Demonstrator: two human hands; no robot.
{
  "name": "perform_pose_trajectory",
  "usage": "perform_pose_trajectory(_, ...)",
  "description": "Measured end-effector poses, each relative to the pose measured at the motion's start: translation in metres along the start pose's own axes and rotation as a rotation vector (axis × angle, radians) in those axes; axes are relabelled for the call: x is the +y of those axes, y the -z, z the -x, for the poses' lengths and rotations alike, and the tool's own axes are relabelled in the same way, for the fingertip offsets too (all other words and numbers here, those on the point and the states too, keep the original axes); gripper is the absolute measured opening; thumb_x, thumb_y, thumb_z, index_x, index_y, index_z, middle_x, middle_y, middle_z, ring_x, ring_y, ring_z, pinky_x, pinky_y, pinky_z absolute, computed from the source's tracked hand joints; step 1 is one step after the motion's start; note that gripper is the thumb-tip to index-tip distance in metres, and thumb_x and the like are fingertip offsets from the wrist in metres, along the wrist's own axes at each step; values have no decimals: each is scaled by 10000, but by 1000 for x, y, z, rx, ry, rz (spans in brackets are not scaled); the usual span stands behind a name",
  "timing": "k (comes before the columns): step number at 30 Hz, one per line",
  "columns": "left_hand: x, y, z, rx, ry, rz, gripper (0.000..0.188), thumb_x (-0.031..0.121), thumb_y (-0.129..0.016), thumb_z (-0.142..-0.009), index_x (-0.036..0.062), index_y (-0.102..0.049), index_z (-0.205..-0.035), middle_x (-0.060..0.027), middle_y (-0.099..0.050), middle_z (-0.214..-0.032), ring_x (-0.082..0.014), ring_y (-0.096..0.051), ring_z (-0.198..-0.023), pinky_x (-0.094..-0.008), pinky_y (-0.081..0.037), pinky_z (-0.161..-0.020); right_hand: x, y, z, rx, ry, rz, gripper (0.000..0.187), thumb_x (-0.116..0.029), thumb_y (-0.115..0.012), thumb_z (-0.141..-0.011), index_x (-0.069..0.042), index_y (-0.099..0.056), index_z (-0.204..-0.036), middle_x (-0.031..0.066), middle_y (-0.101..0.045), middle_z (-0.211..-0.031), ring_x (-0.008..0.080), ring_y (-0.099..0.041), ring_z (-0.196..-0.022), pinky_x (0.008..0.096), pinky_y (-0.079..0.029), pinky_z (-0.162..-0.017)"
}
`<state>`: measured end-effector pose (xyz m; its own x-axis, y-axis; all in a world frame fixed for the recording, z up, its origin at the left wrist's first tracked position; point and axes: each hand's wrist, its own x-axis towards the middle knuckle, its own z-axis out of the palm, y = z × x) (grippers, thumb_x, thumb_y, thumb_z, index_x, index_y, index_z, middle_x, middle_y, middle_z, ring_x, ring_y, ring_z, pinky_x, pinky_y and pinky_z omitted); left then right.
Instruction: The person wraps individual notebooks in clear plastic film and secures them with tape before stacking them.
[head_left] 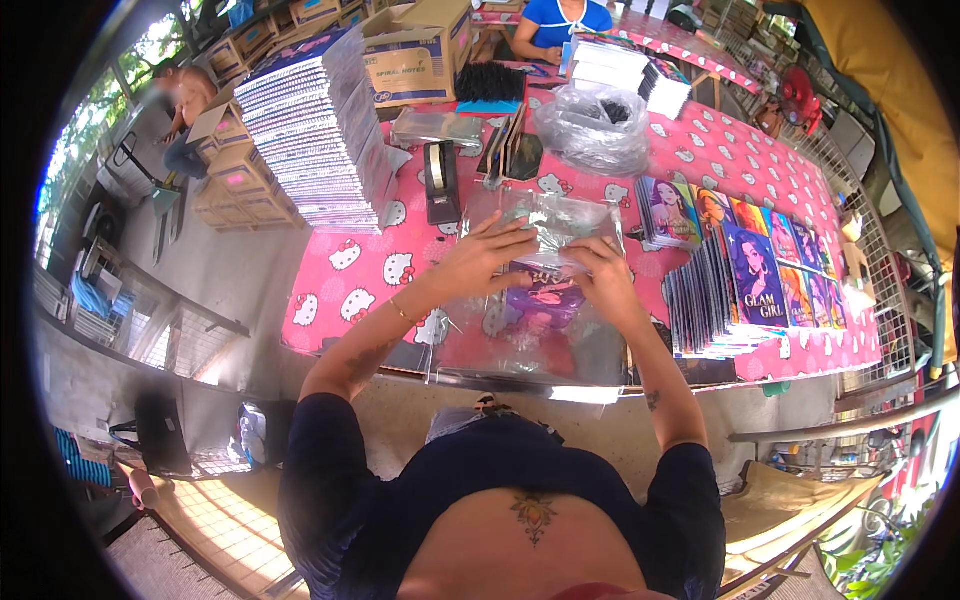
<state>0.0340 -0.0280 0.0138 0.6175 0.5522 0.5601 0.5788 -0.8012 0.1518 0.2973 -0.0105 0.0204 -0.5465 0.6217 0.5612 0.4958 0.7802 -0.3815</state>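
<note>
A notebook with a purple illustrated cover [545,300] lies before me on the table, partly under clear plastic wrap [560,212]. My left hand [490,257] rests on the plastic at the notebook's upper left, fingers stretched out and apart. At the upper right, my right hand [602,270] has its fingers bent together on the edge of the plastic. Its fingertips are partly hidden. Under the notebook spreads a clear sheet [460,345]. A black tape dispenser [441,183] stands just beyond my left hand.
A tall stack of spiral notebooks [310,130] rises at the left, beside a cardboard box [410,65]. Several colourful notebooks [755,275] stand in rows at the right. Farther back are a bundle of plastic bags [592,130] and a seated person in blue [560,25].
</note>
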Motion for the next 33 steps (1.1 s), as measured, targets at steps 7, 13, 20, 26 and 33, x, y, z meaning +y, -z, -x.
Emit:
perform_pose_trajectory(7,-12,7,-37,-303,480,358,347,194,-732,-832,45,-673,-1140,-153,-614,-1221,-269,-615,-1013,-393,-500,-798,0,19,-24,-312,-289,-18,238,-130,-789,-724,-71,-655,-912,93,-672,-940,318,-646,-870,430,-495,-760)
perform_pose_trajectory(13,-7,-11,-56,-115,313,-107,358,244,-787,-792,36,-646,-1046,-157,-656,-1017,-263,-628,-898,-338,-493,-788,22,28,-51,-339,-156,89,321,-189,-819,-724,-88,-642,-972,80,-692,-923,296,-664,-839,399,-503,-741)
perform_pose_trajectory(20,-77,-34,-61,-438,719,1076,470,346,-793,-801,-30,-660,-1050,-106,-642,-1047,-173,-576,-1008,-301,-454,-838,77,-2,-42,-346,-553,-739,370,-145,-790,-816,-46,-600,-1118,42,-660,-921,125,-615,-860,270,-488,-765)
perform_pose_trajectory(26,-94,-66,-65,169,1010,1129,305,301,-721,-859,17,-723,-971,-67,-710,-845,-237,-676,-802,-331,-498,-757,89,-16,-24,-210,-549,-774,312,-124,-758,-836,-31,-626,-1102,25,-639,-933,114,-593,-859,268,-478,-769)
perform_pose_trajectory(33,-198,-67,67,550,1471,587,388,309,-801,-725,8,-711,-952,-117,-710,-908,-256,-647,-870,-399,-520,-749,77,-13,-30,-245,-607,-702,305,-150,-736,-857,-22,-627,-1111,19,-623,-941,108,-580,-871,259,-462,-796)
